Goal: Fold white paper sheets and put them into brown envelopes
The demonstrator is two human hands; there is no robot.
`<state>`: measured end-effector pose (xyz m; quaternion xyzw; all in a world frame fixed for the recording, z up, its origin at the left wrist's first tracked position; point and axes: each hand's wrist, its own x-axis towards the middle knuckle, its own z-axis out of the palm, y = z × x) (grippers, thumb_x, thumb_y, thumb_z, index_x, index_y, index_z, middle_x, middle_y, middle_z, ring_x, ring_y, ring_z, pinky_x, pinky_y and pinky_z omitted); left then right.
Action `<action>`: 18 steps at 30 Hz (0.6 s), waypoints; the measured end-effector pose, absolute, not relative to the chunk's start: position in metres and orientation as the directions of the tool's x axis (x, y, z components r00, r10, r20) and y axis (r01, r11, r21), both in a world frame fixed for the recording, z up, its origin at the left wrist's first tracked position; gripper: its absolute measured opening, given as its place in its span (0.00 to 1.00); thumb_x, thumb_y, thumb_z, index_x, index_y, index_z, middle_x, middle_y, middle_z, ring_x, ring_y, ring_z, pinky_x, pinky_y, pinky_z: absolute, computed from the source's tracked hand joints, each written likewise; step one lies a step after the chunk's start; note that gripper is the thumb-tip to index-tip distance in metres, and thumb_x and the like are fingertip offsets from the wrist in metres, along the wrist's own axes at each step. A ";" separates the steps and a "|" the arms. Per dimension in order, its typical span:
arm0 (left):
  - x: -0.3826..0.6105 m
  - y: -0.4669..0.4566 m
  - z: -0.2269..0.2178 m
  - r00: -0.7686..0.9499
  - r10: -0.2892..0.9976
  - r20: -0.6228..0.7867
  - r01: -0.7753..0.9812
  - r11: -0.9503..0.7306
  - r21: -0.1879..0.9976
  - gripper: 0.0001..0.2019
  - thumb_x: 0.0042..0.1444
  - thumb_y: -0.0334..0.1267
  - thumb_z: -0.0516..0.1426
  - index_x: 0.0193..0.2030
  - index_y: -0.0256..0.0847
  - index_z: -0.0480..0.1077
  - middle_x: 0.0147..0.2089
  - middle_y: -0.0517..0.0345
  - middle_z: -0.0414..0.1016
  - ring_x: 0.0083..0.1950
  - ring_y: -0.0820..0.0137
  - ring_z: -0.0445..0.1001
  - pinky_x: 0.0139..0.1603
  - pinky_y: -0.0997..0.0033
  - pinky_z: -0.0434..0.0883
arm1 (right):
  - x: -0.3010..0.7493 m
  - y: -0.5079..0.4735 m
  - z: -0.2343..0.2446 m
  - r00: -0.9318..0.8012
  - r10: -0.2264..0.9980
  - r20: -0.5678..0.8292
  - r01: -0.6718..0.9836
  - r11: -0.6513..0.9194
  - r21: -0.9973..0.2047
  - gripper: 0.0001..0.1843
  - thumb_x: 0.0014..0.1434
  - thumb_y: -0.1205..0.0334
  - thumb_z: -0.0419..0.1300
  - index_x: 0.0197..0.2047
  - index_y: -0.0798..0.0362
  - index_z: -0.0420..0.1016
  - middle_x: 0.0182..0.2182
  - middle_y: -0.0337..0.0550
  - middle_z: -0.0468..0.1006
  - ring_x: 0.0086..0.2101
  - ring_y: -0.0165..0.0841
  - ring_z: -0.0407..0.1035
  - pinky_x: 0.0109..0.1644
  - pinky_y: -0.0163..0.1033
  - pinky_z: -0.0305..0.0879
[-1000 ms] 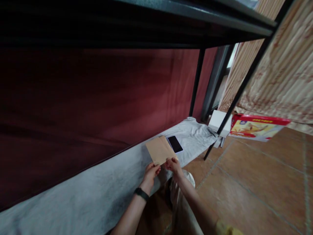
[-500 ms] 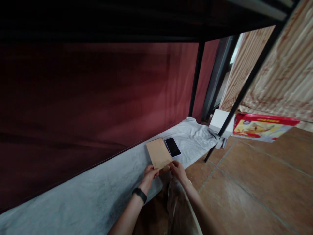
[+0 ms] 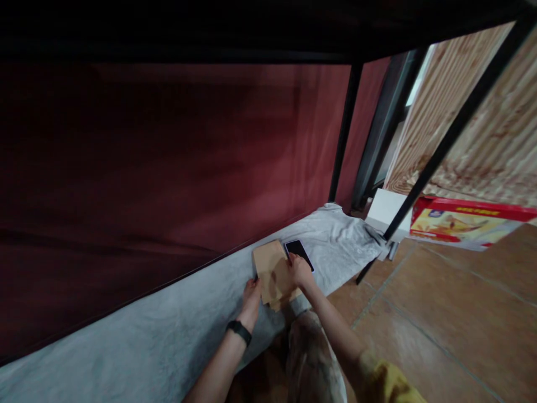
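Note:
A small stack of flat brown paper envelopes (image 3: 271,271) lies on the grey cloth, its near edges unevenly layered. My left hand (image 3: 251,295), with a dark band at the wrist, pinches the stack's left edge. Over on the opposite edge, my right hand (image 3: 300,271) has its fingers closed at the paper's side. The right fingertips are partly hidden, and they overlap the near-left part of a phone (image 3: 305,253) with a dark screen. That phone lies face up just right of the paper.
The grey cloth (image 3: 138,336) covers a low shelf along a dark red panel (image 3: 210,168). Black frame posts (image 3: 344,134) and a dark upper shelf surround it. To the right stand a white box (image 3: 386,208) and a red-and-yellow carton (image 3: 465,223) by the tiled floor (image 3: 440,302).
My right hand has moved from the paper's near edge up to its right side, by the phone. My left hand has shifted up along the left edge. The lower edges now look more fanned.

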<state>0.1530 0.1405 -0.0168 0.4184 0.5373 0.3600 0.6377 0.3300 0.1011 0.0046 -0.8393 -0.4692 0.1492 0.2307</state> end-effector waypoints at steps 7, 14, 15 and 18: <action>0.183 0.159 -0.025 0.199 0.878 -0.436 -0.121 0.463 0.878 0.13 0.47 0.40 0.65 0.39 0.40 0.71 0.35 0.49 0.81 0.39 0.58 0.81 0.37 0.63 0.75 | 0.333 0.142 0.006 0.526 0.841 -0.131 0.724 -0.523 -0.450 0.16 0.69 0.61 0.52 0.48 0.61 0.78 0.44 0.63 0.81 0.46 0.46 0.77 0.49 0.42 0.69; 0.192 0.150 -0.024 0.211 0.885 -0.415 -0.158 0.450 0.879 0.11 0.49 0.31 0.60 0.41 0.41 0.71 0.39 0.52 0.81 0.40 0.62 0.81 0.39 0.65 0.76 | 0.328 0.149 -0.004 0.482 0.854 -0.196 0.741 -0.516 -0.430 0.16 0.67 0.59 0.53 0.48 0.58 0.79 0.45 0.60 0.82 0.46 0.44 0.78 0.48 0.41 0.69; 0.192 0.149 -0.023 0.217 0.887 -0.408 -0.159 0.445 0.881 0.12 0.48 0.31 0.60 0.42 0.41 0.71 0.40 0.52 0.81 0.41 0.62 0.81 0.40 0.65 0.76 | 0.328 0.149 -0.005 0.473 0.857 -0.202 0.744 -0.512 -0.430 0.16 0.67 0.59 0.53 0.48 0.57 0.79 0.45 0.60 0.82 0.46 0.44 0.78 0.48 0.41 0.69; 0.191 0.144 -0.021 0.223 0.892 -0.393 -0.155 0.430 0.889 0.16 0.47 0.28 0.59 0.45 0.41 0.70 0.43 0.52 0.81 0.43 0.61 0.80 0.43 0.64 0.76 | 0.330 0.148 -0.008 0.459 0.861 -0.219 0.749 -0.508 -0.427 0.17 0.67 0.60 0.52 0.48 0.56 0.80 0.44 0.58 0.82 0.47 0.44 0.78 0.48 0.41 0.69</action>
